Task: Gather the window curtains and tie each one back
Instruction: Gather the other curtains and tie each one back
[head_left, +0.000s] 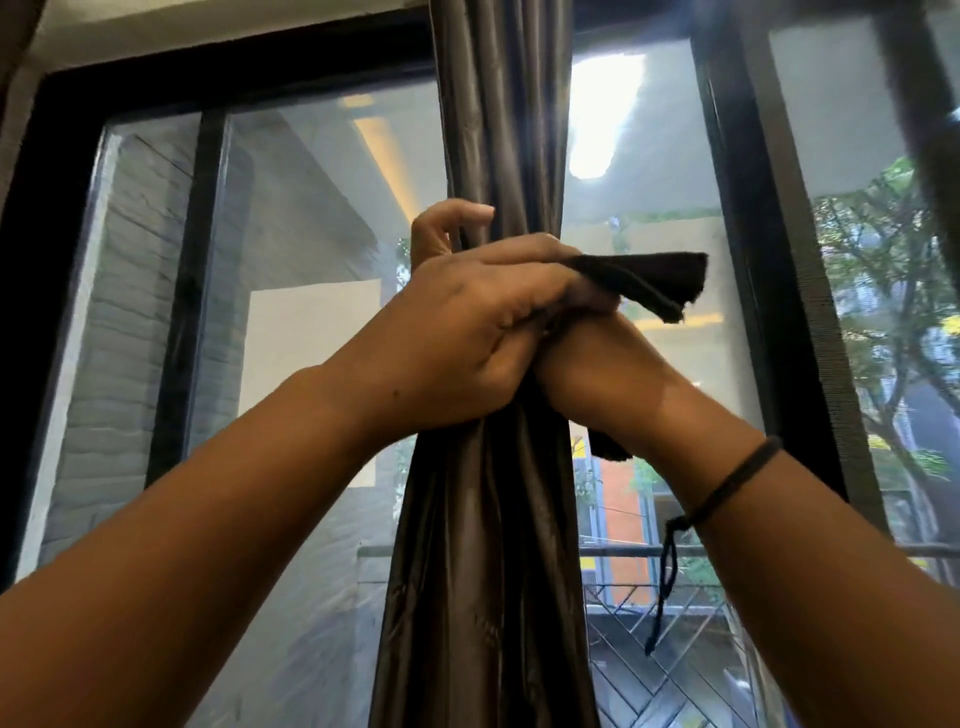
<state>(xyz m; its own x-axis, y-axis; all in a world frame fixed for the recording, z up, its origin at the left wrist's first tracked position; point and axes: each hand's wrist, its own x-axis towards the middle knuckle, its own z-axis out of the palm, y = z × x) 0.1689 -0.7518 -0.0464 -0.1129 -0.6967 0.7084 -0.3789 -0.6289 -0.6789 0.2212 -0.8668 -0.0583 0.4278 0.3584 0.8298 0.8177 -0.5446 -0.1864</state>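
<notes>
A dark brown satin curtain (501, 130) hangs gathered into a narrow bundle in front of the window's middle. My arms cross at the bundle. My left hand (467, 332) lies over its front, shut on a dark fabric tie-back (654, 283) whose flat end sticks out to the right. My right hand (449, 228) passes under the left one; its fingers curl around the bundle's left edge, and the rest of it is hidden. Below my right wrist a second dark end of the tie-back (610, 452) peeks out.
Black window frames (727, 208) stand on both sides of the curtain, with glass close behind it. Another dark curtain edge (935, 130) hangs at the far right. A thin black cord bracelet (727, 488) sits on my right wrist, its tail dangling.
</notes>
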